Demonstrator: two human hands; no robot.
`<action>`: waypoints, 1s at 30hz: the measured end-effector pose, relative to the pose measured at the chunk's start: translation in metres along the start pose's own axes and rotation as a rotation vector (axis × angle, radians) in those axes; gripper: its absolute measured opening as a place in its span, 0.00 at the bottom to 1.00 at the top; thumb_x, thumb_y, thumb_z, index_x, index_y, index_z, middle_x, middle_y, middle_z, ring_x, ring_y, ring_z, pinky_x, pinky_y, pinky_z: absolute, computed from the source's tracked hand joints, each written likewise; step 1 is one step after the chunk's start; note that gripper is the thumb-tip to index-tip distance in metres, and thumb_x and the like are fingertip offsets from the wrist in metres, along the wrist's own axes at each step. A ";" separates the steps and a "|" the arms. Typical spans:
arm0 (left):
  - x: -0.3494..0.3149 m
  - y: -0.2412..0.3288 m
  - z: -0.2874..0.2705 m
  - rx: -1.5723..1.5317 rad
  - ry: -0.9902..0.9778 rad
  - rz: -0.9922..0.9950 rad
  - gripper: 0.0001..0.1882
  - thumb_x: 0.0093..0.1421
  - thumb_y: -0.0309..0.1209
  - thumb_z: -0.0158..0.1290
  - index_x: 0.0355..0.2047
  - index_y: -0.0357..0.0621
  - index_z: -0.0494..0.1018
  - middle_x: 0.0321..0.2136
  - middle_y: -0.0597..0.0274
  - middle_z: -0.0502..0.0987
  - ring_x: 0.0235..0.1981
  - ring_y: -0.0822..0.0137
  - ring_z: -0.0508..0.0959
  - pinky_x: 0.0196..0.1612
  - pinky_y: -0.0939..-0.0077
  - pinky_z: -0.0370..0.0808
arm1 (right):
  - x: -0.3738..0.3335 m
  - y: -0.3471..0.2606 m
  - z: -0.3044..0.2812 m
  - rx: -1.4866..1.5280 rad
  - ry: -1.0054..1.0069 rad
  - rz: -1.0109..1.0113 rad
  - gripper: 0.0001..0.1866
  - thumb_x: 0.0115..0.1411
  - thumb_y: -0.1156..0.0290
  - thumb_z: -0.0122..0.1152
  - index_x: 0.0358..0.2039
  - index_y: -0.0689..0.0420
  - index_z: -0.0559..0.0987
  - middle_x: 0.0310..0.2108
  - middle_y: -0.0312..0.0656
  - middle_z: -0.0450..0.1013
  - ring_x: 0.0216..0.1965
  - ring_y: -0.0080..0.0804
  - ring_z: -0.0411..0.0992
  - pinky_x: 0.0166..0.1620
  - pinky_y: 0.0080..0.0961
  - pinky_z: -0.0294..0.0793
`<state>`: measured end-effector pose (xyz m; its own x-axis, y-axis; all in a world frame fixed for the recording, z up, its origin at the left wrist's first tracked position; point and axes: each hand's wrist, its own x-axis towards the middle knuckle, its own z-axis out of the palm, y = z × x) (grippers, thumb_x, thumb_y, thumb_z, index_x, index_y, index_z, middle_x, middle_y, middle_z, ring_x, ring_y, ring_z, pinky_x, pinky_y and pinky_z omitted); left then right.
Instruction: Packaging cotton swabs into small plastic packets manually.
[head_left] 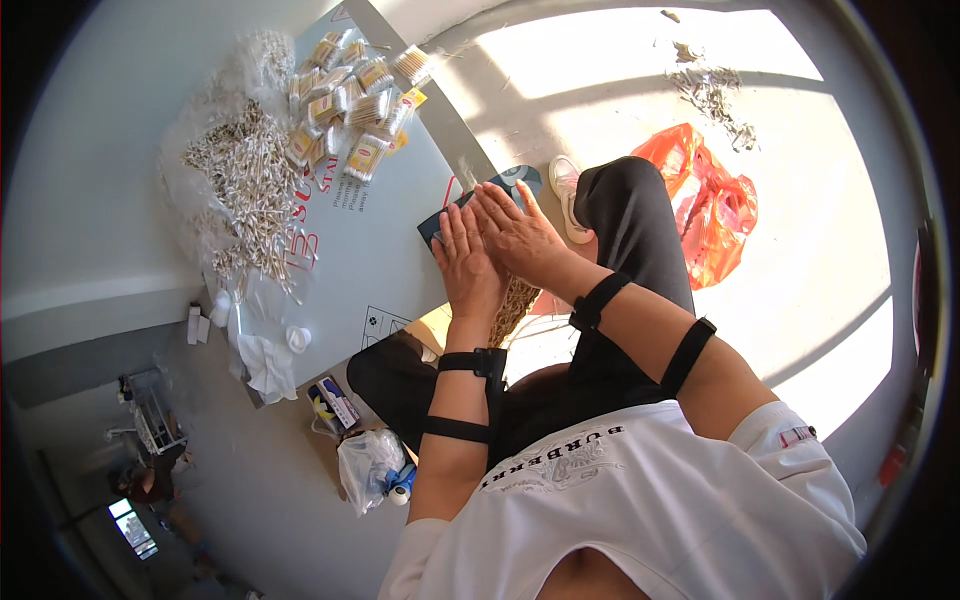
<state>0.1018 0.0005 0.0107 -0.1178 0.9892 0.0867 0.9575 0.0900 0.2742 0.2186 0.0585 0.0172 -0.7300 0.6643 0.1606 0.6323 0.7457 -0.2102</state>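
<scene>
My left hand (470,262) and my right hand (522,238) lie side by side, fingers stretched out, at the near right edge of a grey-blue table (390,240). Beneath their fingertips is a dark blue-grey printed panel (522,177), its ends showing past them. Whatever lies under the palms is hidden. Left of my hands, loose cotton swabs (245,180) spill in a heap from a clear plastic bag (262,55). Beyond them, several packs of cotton swabs (365,155) with yellow and white labels are piled up.
A brown, rough-textured thing (515,305) shows below my wrists. White tissue (268,365) and a small white round piece (298,339) sit at the table's near left corner. An orange-red plastic bag (715,215) rests on the floor at right. Scraps (712,95) lie beyond it.
</scene>
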 end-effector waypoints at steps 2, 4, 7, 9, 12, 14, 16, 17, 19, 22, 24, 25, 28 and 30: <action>0.000 -0.002 -0.002 0.001 -0.015 0.017 0.40 0.59 0.39 0.52 0.67 0.37 0.48 0.68 0.44 0.47 0.70 0.49 0.45 0.68 0.45 0.42 | 0.000 0.007 -0.002 0.077 -0.035 0.064 0.39 0.55 0.66 0.56 0.65 0.63 0.56 0.69 0.50 0.47 0.72 0.44 0.39 0.69 0.49 0.38; 0.000 -0.001 -0.006 0.003 -0.035 0.029 0.41 0.59 0.40 0.53 0.67 0.37 0.48 0.68 0.44 0.46 0.70 0.49 0.45 0.68 0.45 0.42 | -0.002 0.011 -0.006 0.160 -0.073 0.125 0.41 0.53 0.68 0.58 0.66 0.64 0.55 0.69 0.51 0.46 0.72 0.45 0.39 0.69 0.48 0.38; -0.004 0.003 -0.006 -0.014 0.011 0.028 0.43 0.59 0.42 0.55 0.67 0.37 0.47 0.68 0.43 0.45 0.70 0.48 0.45 0.68 0.44 0.41 | -0.021 0.016 -0.003 0.187 -0.022 0.294 0.45 0.49 0.71 0.60 0.66 0.65 0.52 0.69 0.53 0.45 0.71 0.47 0.39 0.69 0.46 0.40; -0.008 0.009 -0.006 0.001 0.052 -0.030 0.44 0.60 0.44 0.54 0.67 0.37 0.46 0.69 0.43 0.45 0.70 0.48 0.45 0.68 0.44 0.41 | -0.034 0.013 -0.005 0.125 -0.092 0.229 0.43 0.50 0.74 0.56 0.66 0.65 0.51 0.68 0.54 0.45 0.71 0.49 0.39 0.69 0.47 0.39; -0.010 0.011 -0.006 0.029 0.031 -0.033 0.42 0.61 0.43 0.52 0.67 0.36 0.46 0.68 0.42 0.45 0.70 0.47 0.45 0.67 0.43 0.43 | -0.035 0.009 -0.003 0.110 -0.019 0.152 0.40 0.55 0.73 0.54 0.67 0.63 0.52 0.69 0.53 0.43 0.71 0.49 0.38 0.69 0.47 0.38; -0.012 0.010 -0.005 0.050 0.014 -0.014 0.42 0.61 0.43 0.52 0.67 0.36 0.46 0.68 0.42 0.45 0.70 0.47 0.45 0.67 0.43 0.43 | -0.029 0.004 -0.008 0.063 -0.027 0.099 0.37 0.58 0.69 0.53 0.67 0.60 0.53 0.70 0.52 0.43 0.72 0.48 0.38 0.70 0.47 0.38; -0.012 0.009 -0.004 0.071 -0.003 0.003 0.41 0.61 0.43 0.52 0.67 0.36 0.46 0.68 0.43 0.45 0.70 0.47 0.45 0.67 0.43 0.43 | -0.028 0.007 -0.006 0.046 -0.027 0.053 0.37 0.58 0.68 0.54 0.66 0.60 0.55 0.70 0.51 0.45 0.72 0.46 0.38 0.70 0.48 0.38; -0.011 0.007 -0.003 0.061 0.002 0.007 0.42 0.61 0.43 0.53 0.67 0.36 0.47 0.68 0.43 0.46 0.70 0.47 0.45 0.67 0.43 0.43 | -0.028 0.008 -0.007 0.030 -0.024 0.007 0.36 0.58 0.67 0.54 0.66 0.60 0.56 0.69 0.50 0.46 0.72 0.45 0.38 0.70 0.48 0.37; -0.012 0.005 -0.003 0.050 0.004 0.012 0.42 0.60 0.44 0.53 0.67 0.36 0.48 0.68 0.44 0.46 0.70 0.48 0.45 0.67 0.43 0.42 | -0.024 0.007 -0.007 0.050 -0.020 0.014 0.35 0.57 0.69 0.55 0.64 0.61 0.59 0.69 0.50 0.49 0.71 0.43 0.40 0.70 0.46 0.39; -0.011 0.003 -0.003 -0.038 0.018 0.007 0.42 0.60 0.41 0.54 0.67 0.37 0.46 0.68 0.42 0.45 0.70 0.47 0.45 0.67 0.44 0.42 | -0.019 0.012 -0.010 0.245 0.057 0.119 0.34 0.53 0.75 0.56 0.62 0.63 0.62 0.67 0.50 0.53 0.70 0.44 0.46 0.69 0.42 0.46; -0.014 0.006 0.000 -0.282 0.226 -0.069 0.41 0.62 0.38 0.53 0.68 0.37 0.44 0.69 0.42 0.43 0.70 0.46 0.45 0.68 0.48 0.43 | -0.023 0.017 -0.007 0.692 0.236 0.345 0.35 0.46 0.87 0.55 0.59 0.65 0.65 0.62 0.52 0.59 0.64 0.44 0.59 0.64 0.32 0.61; -0.015 0.005 0.000 -0.280 0.224 -0.070 0.41 0.62 0.38 0.53 0.68 0.37 0.44 0.69 0.42 0.43 0.70 0.46 0.45 0.68 0.48 0.43 | -0.021 0.020 -0.003 0.695 0.234 0.346 0.35 0.46 0.87 0.55 0.59 0.65 0.65 0.62 0.52 0.59 0.64 0.44 0.59 0.64 0.32 0.61; -0.015 0.002 0.008 -0.953 0.454 -0.270 0.38 0.67 0.36 0.46 0.69 0.37 0.39 0.69 0.41 0.41 0.71 0.53 0.43 0.69 0.61 0.43 | -0.011 0.033 0.014 1.467 0.397 0.448 0.28 0.56 0.85 0.52 0.60 0.66 0.66 0.56 0.46 0.68 0.58 0.30 0.65 0.61 0.25 0.62; -0.007 0.000 0.006 -1.100 0.467 -0.330 0.37 0.67 0.36 0.45 0.69 0.37 0.39 0.69 0.41 0.41 0.71 0.54 0.43 0.69 0.62 0.42 | 0.002 0.031 0.015 1.570 0.395 0.470 0.27 0.60 0.83 0.50 0.61 0.64 0.65 0.56 0.45 0.68 0.59 0.29 0.64 0.62 0.23 0.60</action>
<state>0.1046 -0.0060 0.0040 -0.6098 0.7816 0.1315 0.1609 -0.0404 0.9861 0.2329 0.0821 -0.0037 -0.3079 0.9510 -0.0270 -0.2682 -0.1140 -0.9566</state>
